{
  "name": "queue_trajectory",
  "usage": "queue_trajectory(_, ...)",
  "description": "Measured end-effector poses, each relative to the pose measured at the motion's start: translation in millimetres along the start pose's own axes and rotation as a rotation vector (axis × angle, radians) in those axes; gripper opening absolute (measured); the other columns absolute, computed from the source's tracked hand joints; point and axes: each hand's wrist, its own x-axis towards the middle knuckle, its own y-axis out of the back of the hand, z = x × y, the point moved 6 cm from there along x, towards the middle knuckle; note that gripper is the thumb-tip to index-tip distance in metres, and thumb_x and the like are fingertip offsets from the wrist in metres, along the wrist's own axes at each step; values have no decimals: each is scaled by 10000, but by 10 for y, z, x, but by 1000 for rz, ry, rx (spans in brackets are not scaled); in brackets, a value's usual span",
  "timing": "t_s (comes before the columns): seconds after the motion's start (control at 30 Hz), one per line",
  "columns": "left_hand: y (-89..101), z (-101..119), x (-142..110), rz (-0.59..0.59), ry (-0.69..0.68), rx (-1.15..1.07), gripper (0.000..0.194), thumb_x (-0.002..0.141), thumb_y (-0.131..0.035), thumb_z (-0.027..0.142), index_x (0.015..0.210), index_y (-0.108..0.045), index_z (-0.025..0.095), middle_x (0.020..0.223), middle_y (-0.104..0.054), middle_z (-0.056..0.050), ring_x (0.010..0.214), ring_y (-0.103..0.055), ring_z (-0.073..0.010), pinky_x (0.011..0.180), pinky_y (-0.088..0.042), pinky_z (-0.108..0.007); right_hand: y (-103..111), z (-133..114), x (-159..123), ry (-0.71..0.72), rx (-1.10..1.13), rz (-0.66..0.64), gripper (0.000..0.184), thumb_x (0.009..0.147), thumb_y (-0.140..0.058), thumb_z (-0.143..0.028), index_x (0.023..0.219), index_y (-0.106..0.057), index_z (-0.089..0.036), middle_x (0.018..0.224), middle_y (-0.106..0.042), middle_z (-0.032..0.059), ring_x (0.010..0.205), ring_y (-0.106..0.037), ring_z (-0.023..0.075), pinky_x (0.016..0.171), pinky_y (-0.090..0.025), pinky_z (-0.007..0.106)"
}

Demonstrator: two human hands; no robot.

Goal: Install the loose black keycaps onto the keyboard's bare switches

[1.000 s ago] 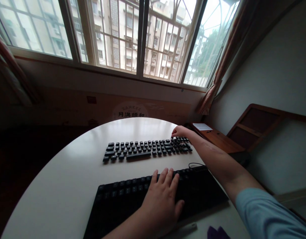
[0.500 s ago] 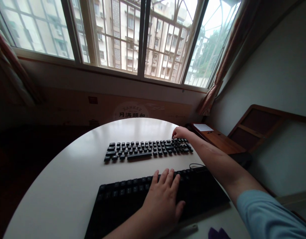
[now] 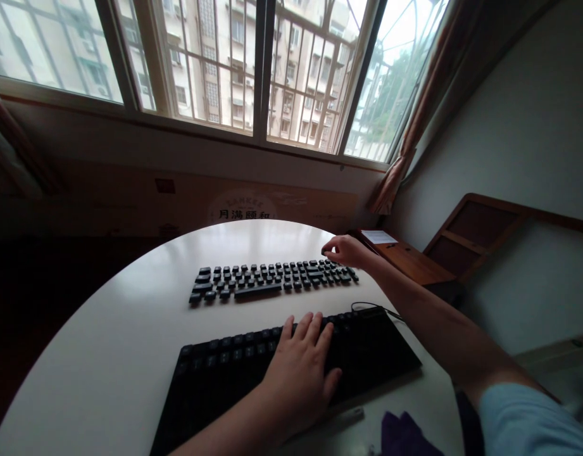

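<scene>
A black keyboard point(image 3: 376, 358) lies across the near part of the round white table point(image 3: 96, 354). Its far rows carry keycaps, while the near part looks dark and bare. My left hand point(image 3: 298, 370) rests on it, fingers spread over the upper rows. Beyond the keyboard, loose dark keycaps stand in keyboard-like rows, among them a long space bar point(image 3: 257, 291). At the right end of these rows, my right hand point(image 3: 345, 251) pinches a small dark keycap point(image 3: 324, 251) between thumb and fingers, raised just above the others.
A thin black cable point(image 3: 367, 304) curls behind the keyboard. Close to me lie a slim grey tool point(image 3: 352, 415), partly hidden, and a purple cloth-like item point(image 3: 405, 436). Right of the table stands a wooden desk point(image 3: 417, 267) bearing a white paper point(image 3: 379, 237).
My right hand has lifted slightly off the keycap rows, and the keycap in its fingers now shows. My left hand stays on the keyboard. The view has shifted a little.
</scene>
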Motion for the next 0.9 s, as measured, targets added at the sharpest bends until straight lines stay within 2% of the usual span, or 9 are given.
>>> queue_trajectory(0.13, 8, 3, 14, 27, -12, 17, 701, 950, -412, 586, 1534, -333, 206, 1604, -275, -127, 1482, -233, -322, 1201, -128, -584, 214, -272, -871, 225, 258, 88, 221, 880, -612, -250, 1042, -755, -202, 945, -725, 48, 767, -653, 151, 765, -500, 256)
queue_trajectory(0.23, 12, 6, 24, 27, -6, 33, 689, 953, -413, 575, 1529, -342, 203, 1602, -284, -120, 1482, -234, -315, 1202, -128, -573, 188, -360, -1447, 222, 315, 26, 214, 903, -598, -232, 1060, -743, -229, 1005, -713, 52, 850, -668, 162, 813, -510, 267)
queue_trajectory(0.33, 17, 16, 27, 24, -5, 52, 684, 953, -414, 567, 1525, -349, 198, 1600, -293, -119, 1481, -234, -311, 1202, -124, -567, 69, -406, -1778, 177, 295, -8, 252, 911, -585, -199, 1118, -721, -242, 1057, -706, 56, 946, -669, 186, 867, -511, 288)
queue_trajectory(0.57, 36, 45, 30, 0, 5, 93, 683, 943, -444, 538, 1525, -350, 191, 1595, -305, -119, 1474, -249, -322, 1199, -132, -571, -210, -499, -1893, 106, 221, 90, 259, 933, -552, -204, 1143, -703, -229, 1126, -687, 83, 1012, -662, 225, 921, -528, 349)
queue_trajectory(0.73, 32, 42, 40, -3, 3, 96, 683, 938, -457, 539, 1521, -357, 196, 1592, -311, -122, 1469, -260, -328, 1196, -143, -579, -259, -489, -1925, 87, 189, 150, 257, 922, -558, -200, 1135, -702, -219, 1151, -679, 94, 1012, -667, 231, 910, -546, 352)
queue_trajectory(0.9, 10, 24, 37, 31, -17, 102, 680, 948, -437, 563, 1523, -350, 210, 1588, -325, -117, 1468, -264, -320, 1192, -154, -576, -252, -487, -1937, 95, 173, 151, 273, 938, -530, -187, 1157, -691, -215, 1129, -681, 87, 1000, -669, 226, 901, -554, 354)
